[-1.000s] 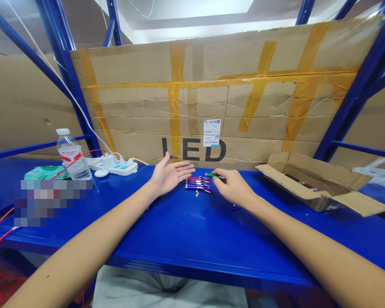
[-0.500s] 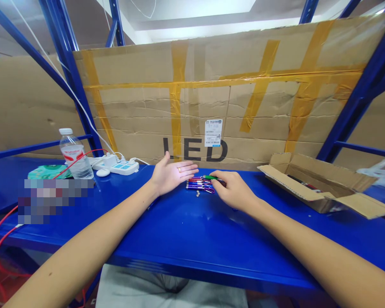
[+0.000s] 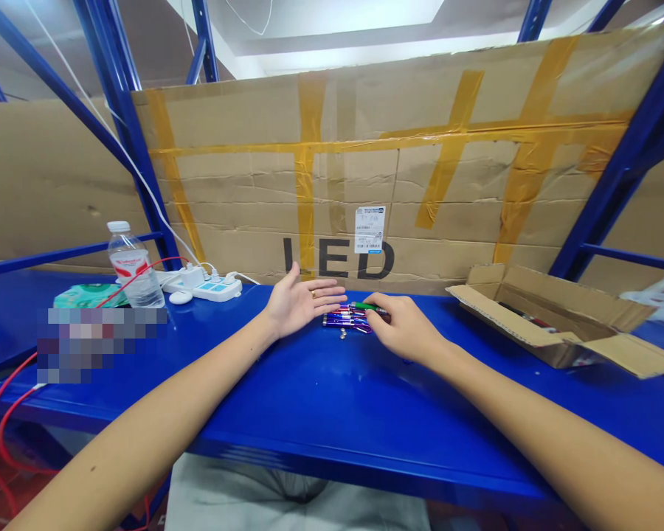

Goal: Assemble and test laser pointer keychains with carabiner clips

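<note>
My left hand [image 3: 297,302] is held palm toward the right with its fingers stretched out and the thumb up. It holds nothing, and its fingertips are beside a row of slim metallic penlights [image 3: 340,321] in purple, blue and red. My right hand [image 3: 401,321] pinches a green penlight [image 3: 361,305] between thumb and fingers, at the far side of that row. The far end of the green one is hidden by the fingers. Small silvery pieces [image 3: 342,334] lie just in front of the row, too small to name.
An open cardboard box [image 3: 531,310] with dark and red items inside stands at the right. On the left are a water bottle [image 3: 136,273], a power strip [image 3: 215,287], a green packet [image 3: 88,295] and red cables [image 3: 11,413]. A large carton [image 3: 243,199] walls off the blue table's back.
The view has shifted very slightly. Both hands keep nearly the same places, and the right hand still holds the green penlight.
</note>
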`<state>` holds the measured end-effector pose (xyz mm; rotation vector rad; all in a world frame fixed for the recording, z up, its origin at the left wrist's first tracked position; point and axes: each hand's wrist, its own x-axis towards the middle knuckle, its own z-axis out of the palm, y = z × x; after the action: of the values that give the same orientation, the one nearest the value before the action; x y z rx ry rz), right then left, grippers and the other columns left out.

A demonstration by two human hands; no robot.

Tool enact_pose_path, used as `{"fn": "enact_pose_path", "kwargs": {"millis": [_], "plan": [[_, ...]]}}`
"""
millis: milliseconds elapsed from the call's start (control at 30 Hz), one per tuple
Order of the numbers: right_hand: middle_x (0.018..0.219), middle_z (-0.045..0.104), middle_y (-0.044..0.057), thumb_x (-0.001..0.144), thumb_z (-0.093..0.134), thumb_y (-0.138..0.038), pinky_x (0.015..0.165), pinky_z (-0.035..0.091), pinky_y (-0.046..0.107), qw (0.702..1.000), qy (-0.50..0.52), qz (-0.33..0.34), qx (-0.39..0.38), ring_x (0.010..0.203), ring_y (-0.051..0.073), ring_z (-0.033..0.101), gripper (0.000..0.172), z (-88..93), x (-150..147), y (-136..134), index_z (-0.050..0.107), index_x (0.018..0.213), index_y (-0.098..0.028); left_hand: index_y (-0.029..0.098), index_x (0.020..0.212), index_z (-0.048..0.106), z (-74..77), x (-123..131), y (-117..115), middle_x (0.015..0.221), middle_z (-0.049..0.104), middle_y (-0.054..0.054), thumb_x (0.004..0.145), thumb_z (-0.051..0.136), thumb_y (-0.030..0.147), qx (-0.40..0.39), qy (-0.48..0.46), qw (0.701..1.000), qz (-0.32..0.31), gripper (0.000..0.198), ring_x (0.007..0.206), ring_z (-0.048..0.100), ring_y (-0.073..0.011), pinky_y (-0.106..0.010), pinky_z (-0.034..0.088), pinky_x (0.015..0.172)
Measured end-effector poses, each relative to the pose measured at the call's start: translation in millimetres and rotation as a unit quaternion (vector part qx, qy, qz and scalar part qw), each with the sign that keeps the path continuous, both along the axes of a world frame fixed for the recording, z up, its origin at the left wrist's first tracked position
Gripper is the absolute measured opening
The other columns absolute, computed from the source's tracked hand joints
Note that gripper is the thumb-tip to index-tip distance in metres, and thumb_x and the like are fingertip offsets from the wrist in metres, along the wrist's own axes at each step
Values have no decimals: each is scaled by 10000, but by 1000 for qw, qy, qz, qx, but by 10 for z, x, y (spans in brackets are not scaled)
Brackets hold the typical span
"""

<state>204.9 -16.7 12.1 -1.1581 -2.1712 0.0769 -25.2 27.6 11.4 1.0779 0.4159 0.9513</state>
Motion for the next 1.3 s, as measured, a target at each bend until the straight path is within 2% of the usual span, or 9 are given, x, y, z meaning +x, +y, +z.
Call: {"fn": "enact_pose_path", "kwargs": {"millis": [333, 567, 733, 900, 1133, 1300], "plan": [[848, 733, 64, 894, 444, -246, 636, 396, 281, 1000, 2, -14, 22, 721, 190, 627, 258, 6, 20, 21, 692, 918, -177, 0, 1203, 563, 18, -27, 24, 1313, 561, -280, 920, 223, 685, -14, -11, 1000, 11, 815, 1253, 523, -370, -477, 343, 1105], [775, 724, 57, 854, 478, -258, 595, 385, 271, 998, 14, -63, 5, 652, 177, 603, 243, -4, 37, 64, 709, 861, -182, 32, 1168, 586, -12, -30, 59, 1263, 601, -258, 924, 236, 678, -6, -1, 1000, 29, 774, 1253, 527, -345, -449, 374, 1086], [711, 707, 52, 842, 481, -276, 563, 351, 272, 997, 16, -73, 15, 603, 168, 572, 260, 10, 43, 55, 717, 795, -178, 21, 1114, 604, -25, 0, 56, 1216, 621, -262, 931, 262, 661, -21, -5, 998, 62, 749, 1206, 562, -333, -428, 383, 1083], [789, 730, 69, 844, 481, -294, 574, 355, 271, 996, 42, -72, 18, 647, 177, 593, 274, 34, 44, 49, 725, 854, -169, 7, 1083, 611, -13, 31, 38, 1187, 629, -273, 938, 265, 644, -36, 1, 997, 74, 739, 1196, 571, -338, -422, 384, 1083], [709, 706, 55, 833, 487, -297, 549, 333, 270, 997, 0, -72, -24, 602, 167, 569, 247, 30, 25, 45, 689, 756, -178, -3, 1098, 604, -8, 38, 20, 1206, 616, -281, 944, 276, 626, -38, 8, 996, 81, 726, 1192, 572, -342, -424, 383, 1081], [736, 708, 59, 848, 478, -296, 571, 345, 271, 998, 12, -64, -4, 633, 170, 578, 249, 36, 26, 47, 685, 779, -176, 24, 1101, 605, -13, 34, 28, 1186, 632, -263, 949, 258, 624, -33, 17, 996, 79, 709, 1181, 581, -330, -428, 383, 1076]]}}
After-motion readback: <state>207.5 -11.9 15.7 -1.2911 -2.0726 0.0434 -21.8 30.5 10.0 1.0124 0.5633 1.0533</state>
